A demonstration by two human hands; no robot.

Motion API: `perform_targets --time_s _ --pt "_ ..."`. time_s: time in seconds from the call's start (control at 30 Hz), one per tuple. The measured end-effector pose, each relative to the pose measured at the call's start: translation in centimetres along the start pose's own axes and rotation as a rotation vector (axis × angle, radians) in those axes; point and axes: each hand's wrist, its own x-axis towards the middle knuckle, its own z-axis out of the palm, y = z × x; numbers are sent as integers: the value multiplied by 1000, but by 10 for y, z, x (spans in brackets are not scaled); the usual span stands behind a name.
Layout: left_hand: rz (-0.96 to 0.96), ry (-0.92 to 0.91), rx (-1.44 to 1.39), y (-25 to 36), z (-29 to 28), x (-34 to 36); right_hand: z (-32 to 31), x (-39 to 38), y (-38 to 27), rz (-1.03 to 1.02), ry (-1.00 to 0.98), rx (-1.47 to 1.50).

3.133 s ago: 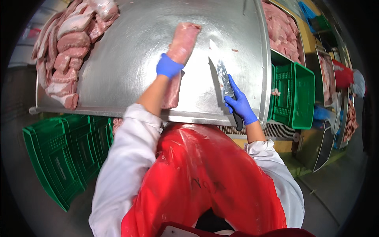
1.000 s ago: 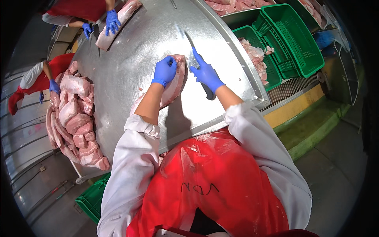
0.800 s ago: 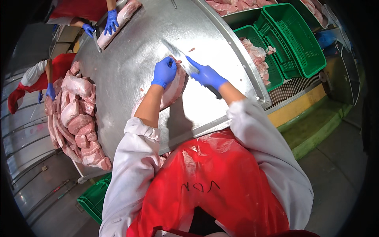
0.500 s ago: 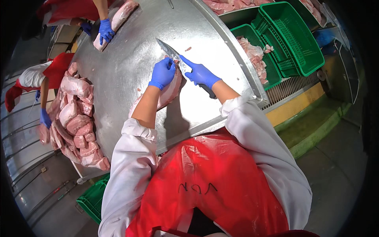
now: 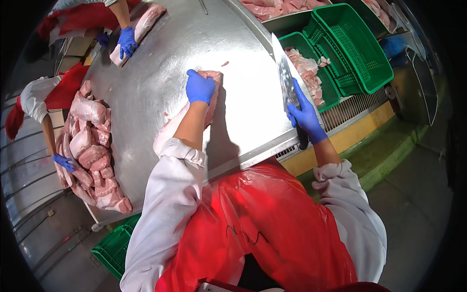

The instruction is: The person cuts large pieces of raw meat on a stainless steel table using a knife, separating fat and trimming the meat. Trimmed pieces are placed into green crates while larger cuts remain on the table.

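Note:
A long piece of raw pork (image 5: 168,132) lies on the steel table in front of me, partly hidden under my left forearm. My left hand (image 5: 200,88), in a blue glove, presses on its far end with the fingers curled over the meat. Off to the right, by the table's raised edge, my right hand (image 5: 308,120) grips a knife (image 5: 284,78). The broad blade points up and away, and the dark handle shows below my glove. A small scrap of meat (image 5: 224,63) lies beyond the pork.
Pork pieces (image 5: 95,155) are heaped along the table's left side, where a co-worker's gloved hand (image 5: 63,162) touches them. Another co-worker's hand (image 5: 127,42) holds pork at the far left. Trimmings (image 5: 306,73) fill a green crate beside an upright green crate (image 5: 357,53) at right.
My right hand has carried the knife from the pork to the table's right edge, turning the blade upright. My left hand stays at the pork's far end. The co-worker's hand at left moved nearer.

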Motion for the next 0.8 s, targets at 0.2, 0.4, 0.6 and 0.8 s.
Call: perform_targets --time_s 0.2,0.4,0.6,0.8 --pt "38 -143 -167 -32 -16 -28 38 9 12 89 -20 -50" --pt "42 -197 -205 -37 -21 -48 116 50 7 -130 -190 -146" --pt "65 -112 -259 -30 -20 -55 143 86 13 -144 -368 -553" --pt "149 -21 -128 -19 -22 -68 97 37 6 27 -628 -572"
